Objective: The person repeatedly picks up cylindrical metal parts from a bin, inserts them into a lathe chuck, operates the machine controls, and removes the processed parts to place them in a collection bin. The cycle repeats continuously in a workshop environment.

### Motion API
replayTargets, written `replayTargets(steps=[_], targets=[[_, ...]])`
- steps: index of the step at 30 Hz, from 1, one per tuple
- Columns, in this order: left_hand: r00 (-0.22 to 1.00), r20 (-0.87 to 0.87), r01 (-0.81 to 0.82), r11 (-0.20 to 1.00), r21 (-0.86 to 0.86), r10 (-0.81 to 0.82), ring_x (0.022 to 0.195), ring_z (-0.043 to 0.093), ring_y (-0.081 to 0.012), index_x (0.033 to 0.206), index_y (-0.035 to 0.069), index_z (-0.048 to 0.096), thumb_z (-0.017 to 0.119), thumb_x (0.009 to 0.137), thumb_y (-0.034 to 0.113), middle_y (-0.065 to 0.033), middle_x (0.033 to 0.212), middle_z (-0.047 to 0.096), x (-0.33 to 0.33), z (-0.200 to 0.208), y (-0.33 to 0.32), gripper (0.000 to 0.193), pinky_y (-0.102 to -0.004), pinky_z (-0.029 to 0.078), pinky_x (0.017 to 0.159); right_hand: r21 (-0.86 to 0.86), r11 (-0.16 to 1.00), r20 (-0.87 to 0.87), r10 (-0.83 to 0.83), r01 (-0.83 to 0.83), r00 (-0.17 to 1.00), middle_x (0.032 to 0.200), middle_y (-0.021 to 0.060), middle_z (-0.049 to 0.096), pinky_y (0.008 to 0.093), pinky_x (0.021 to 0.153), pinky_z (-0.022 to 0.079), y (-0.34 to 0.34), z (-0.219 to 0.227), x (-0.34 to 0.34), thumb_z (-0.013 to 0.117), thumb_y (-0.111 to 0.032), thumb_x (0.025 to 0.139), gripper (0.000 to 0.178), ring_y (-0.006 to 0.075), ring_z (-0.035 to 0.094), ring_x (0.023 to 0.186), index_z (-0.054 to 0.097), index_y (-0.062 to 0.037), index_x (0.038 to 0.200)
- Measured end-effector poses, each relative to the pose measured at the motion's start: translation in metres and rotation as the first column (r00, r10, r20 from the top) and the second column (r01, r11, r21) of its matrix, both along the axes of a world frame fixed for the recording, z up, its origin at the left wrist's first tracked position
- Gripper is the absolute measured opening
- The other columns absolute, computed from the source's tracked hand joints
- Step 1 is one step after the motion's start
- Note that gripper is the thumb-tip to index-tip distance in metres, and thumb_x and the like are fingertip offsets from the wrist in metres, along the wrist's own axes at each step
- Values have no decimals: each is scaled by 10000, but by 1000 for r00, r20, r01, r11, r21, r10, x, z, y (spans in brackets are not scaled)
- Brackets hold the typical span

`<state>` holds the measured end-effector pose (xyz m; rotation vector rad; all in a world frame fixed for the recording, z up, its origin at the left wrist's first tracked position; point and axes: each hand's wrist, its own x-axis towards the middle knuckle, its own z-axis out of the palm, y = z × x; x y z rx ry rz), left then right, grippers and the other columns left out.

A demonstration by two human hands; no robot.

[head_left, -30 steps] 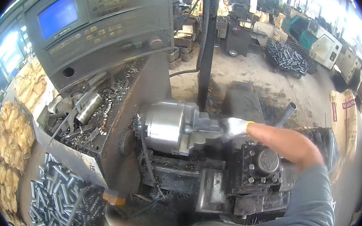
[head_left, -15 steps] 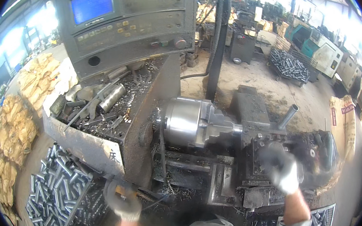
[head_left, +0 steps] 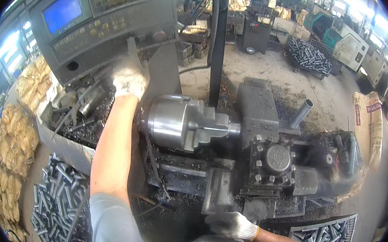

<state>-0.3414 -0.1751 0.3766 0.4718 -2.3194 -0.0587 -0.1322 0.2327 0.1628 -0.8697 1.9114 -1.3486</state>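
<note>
My gloved left hand (head_left: 130, 80) is raised in front of the panel (head_left: 112, 22), blurred; I can't tell whether it's spread or pinching anything. My right hand (head_left: 233, 224) is low, near the slide (head_left: 218, 191), fingers too dark to tell their state. The chuck (head_left: 168, 122) sits between them, a shiny part (head_left: 235, 128) at its right end.

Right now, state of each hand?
Left hand: blurred, in front of the control panel; open or closed can't be told.
Right hand: low beside the lathe; grip can't be told.
</note>
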Motion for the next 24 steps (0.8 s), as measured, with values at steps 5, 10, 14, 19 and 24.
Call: replayTargets(steps=[5,10,14,19,24], targets=[[900,-25,431,880,201,-435,800,728,-398,1129,82,729,720,923,191,-180,907,743,183,-142,88,233,-479,597,713,-31,988,-141,143,-149,980,1133,103,802,356,899,619,-20,-39,7,801,-187,937,331,221,779,1015,774,-98,1255],[881,470,-457,348,818,52,1149,728,-379,1219,124,733,684,1009,460,-185,1205,768,483,-351,136,399,-468,567,968,59,914,137,390,-401,911,1115,107,816,310,926,614,-88,-91,27,797,-140,924,311,173,776,1033,775,-21,1211],[83,850,-996,62,59,520,1171,732,-368,1315,73,726,639,1039,324,-216,1190,776,827,-439,293,383,-466,574,1013,216,744,380,532,-632,757,1031,161,807,337,852,635,-157,-126,90,785,-61,903,300,209,781,925,761,61,1176],[-987,58,-42,-589,807,149,969,752,-296,1108,-32,749,497,1083,536,-175,1088,784,1058,-500,664,622,-413,573,874,378,313,-47,947,-871,319,1025,163,818,350,842,633,-241,-187,246,812,-127,861,334,213,786,913,788,35,1152],[-848,128,480,-642,598,-515,1229,683,-333,1345,39,673,464,1080,585,-193,1304,714,1028,-501,908,642,-439,533,1034,526,-20,-208,966,-850,-152,1102,173,809,404,944,596,-282,-235,411,848,-298,835,361,337,774,1064,824,-67,1112]])
